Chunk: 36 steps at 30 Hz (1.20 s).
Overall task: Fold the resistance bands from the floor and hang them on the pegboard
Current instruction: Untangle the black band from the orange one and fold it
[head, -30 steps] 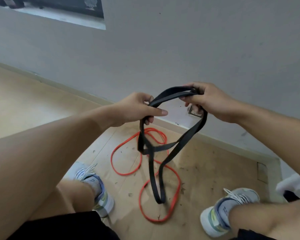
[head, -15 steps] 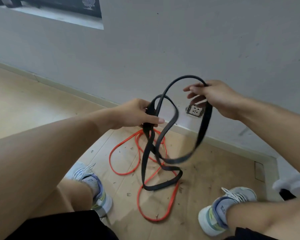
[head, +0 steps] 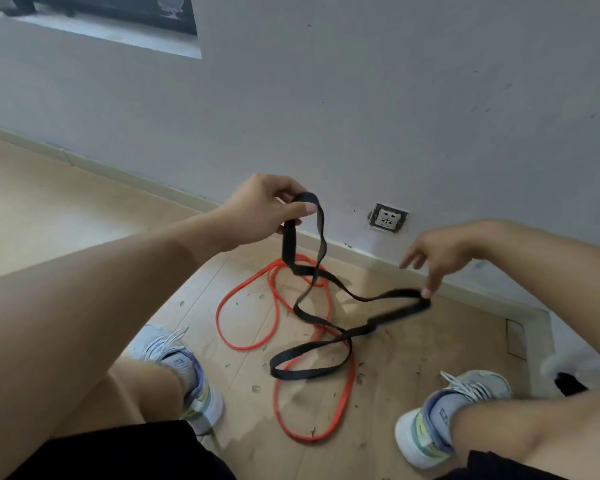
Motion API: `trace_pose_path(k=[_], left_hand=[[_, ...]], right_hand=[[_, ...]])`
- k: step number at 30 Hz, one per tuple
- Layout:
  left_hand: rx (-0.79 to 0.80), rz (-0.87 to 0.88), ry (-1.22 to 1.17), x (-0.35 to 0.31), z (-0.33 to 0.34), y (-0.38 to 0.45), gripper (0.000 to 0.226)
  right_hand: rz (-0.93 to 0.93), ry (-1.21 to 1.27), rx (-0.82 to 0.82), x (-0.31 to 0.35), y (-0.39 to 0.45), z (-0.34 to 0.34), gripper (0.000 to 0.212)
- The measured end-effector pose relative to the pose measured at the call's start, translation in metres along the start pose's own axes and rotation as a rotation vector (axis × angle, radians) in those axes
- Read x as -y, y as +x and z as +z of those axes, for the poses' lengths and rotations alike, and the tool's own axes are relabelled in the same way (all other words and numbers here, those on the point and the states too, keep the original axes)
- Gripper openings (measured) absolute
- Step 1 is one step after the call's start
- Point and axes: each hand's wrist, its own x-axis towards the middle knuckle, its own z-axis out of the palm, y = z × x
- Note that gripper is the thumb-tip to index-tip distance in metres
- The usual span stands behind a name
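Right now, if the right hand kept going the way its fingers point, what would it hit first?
The right hand points down, its fingertips at the black band. Straight on, it would probably meet that band's far loop, then the floor. Depth is hard to judge.

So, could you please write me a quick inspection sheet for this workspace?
Surface: wooden floor, dusty with small debris by the bands.
Job's things: black band held up, twisted in loops; orange band lying on the floor.
Clutter: nothing seen beyond the debris.
Hands: left hand pinches the black band's top; right hand holds its far loop with fingertips.
Cables: nothing seen.
Surroundings: grey wall, wall socket, baseboard; pegboard not in view.
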Motion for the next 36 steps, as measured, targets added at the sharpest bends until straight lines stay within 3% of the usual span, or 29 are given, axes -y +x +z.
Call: trace_pose_path(k=[4, 6, 8, 10, 12, 15, 19, 24, 30, 33, 36], left_hand=[[0.072, 0.060, -0.088, -0.009, 0.005, -0.005, 0.014], [0.098, 0.077, -0.179, -0.014, 0.008, -0.007, 0.013], [0.081, 0.080, -0.302, -0.023, 0.011, -0.009, 0.009], [0.050, 0.077, -0.425, -0.030, 0.011, -0.011, 0.004], [0.022, 0.069, -0.494, -0.034, 0.009, -0.012, 0.016], [-0.073, 0.040, -0.558, -0.035, 0.006, -0.012, 0.024], [-0.217, 0.040, -0.522, -0.032, -0.003, -0.007, 0.029], [-0.361, 0.098, -0.534, -0.030, -0.025, -0.002, 0.037], [-0.594, 0.076, -0.556, -0.016, -0.052, 0.005, 0.038], [-0.566, -0.090, -0.428, 0.013, -0.065, 0.009, 0.034], [-0.415, -0.272, -0.345, 0.037, -0.068, 0.005, 0.038]], right_hand=[[-0.286, 0.310, -0.344, 0.031, 0.008, 0.005, 0.109], [-0.410, 0.471, -0.378, 0.049, 0.005, 0.005, 0.110], [-0.509, 0.596, -0.355, 0.065, 0.001, 0.007, 0.092], [-0.552, 0.704, -0.393, 0.076, 0.001, 0.010, 0.056], [-0.564, 0.768, -0.440, 0.084, 0.001, 0.011, 0.035], [-0.583, 0.806, -0.479, 0.090, 0.003, 0.013, 0.042], [-0.624, 0.868, -0.458, 0.093, -0.003, 0.011, 0.015], [-0.532, 0.634, -0.438, 0.085, 0.008, 0.014, 0.024], [-0.394, 0.547, -0.445, 0.063, 0.031, 0.025, 0.010], [-0.417, 0.724, -0.418, 0.056, 0.025, 0.018, 0.009], [-0.495, 0.954, -0.346, 0.054, 0.011, 0.007, 0.021]])
